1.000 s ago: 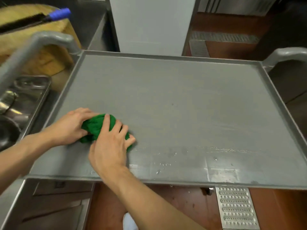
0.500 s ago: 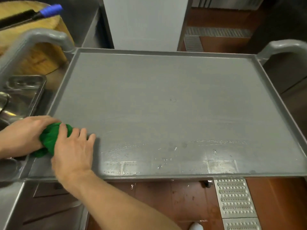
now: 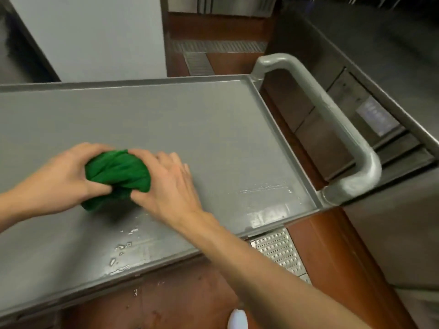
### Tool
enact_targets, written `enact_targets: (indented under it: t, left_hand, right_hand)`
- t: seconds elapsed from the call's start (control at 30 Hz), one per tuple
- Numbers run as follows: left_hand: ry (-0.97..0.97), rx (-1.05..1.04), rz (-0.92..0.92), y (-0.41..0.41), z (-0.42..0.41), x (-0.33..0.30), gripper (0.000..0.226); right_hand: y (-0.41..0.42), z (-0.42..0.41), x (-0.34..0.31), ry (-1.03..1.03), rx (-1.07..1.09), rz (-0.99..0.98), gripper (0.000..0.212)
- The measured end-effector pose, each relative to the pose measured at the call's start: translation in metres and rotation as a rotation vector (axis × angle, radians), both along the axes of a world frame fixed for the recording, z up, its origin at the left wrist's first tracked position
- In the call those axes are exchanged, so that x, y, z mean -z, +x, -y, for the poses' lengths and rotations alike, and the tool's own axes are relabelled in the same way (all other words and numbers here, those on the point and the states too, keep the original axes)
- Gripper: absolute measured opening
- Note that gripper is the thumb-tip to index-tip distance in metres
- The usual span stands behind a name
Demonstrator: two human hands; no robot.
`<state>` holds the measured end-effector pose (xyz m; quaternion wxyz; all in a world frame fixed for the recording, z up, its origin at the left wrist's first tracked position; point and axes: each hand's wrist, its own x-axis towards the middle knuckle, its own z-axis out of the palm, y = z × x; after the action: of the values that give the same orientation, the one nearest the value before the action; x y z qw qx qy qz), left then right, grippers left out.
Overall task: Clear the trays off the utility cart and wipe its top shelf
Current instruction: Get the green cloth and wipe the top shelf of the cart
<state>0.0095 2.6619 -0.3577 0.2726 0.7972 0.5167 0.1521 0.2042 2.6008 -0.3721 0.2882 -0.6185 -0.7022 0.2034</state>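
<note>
The grey top shelf (image 3: 213,129) of the utility cart fills the middle of the view, and no trays stand on it. A bunched green cloth (image 3: 118,173) lies on the shelf left of centre. My left hand (image 3: 59,176) grips the cloth's left side. My right hand (image 3: 166,184) presses on its right side, fingers spread toward the right. Wet streaks and droplets (image 3: 263,188) shine on the shelf to the right of the cloth and along the near edge.
The cart's grey tubular handle (image 3: 332,124) rises at the right end. A steel counter with drawers (image 3: 380,119) stands close beyond it. A white panel (image 3: 95,36) stands behind the cart. Red-brown floor with a perforated drain grate (image 3: 278,250) lies below the near edge.
Both hands slid the green cloth from the shelf's left edge rightward toward the middle. My view swung right, so the left handle and side trays have left the frame.
</note>
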Motion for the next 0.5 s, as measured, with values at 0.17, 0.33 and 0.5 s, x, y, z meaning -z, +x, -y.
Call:
enact_targets:
  t: [0.17,0.33,0.5]
  left_hand:
    - [0.047,0.229,0.078,0.171,-0.012,0.01,0.068]
    - [0.064,0.409,0.124,0.282,-0.007,0.04,0.065]
    - [0.063,0.503,0.114,0.325,0.004,0.059,0.065]
  right_hand:
    - [0.149,0.017,0.003,0.005,0.236,0.13,0.069]
    - [0.234,0.05,0.021,-0.028,0.433,0.267,0.069]
    - [0.257,0.071,0.052,-0.06,0.536,0.37,0.069]
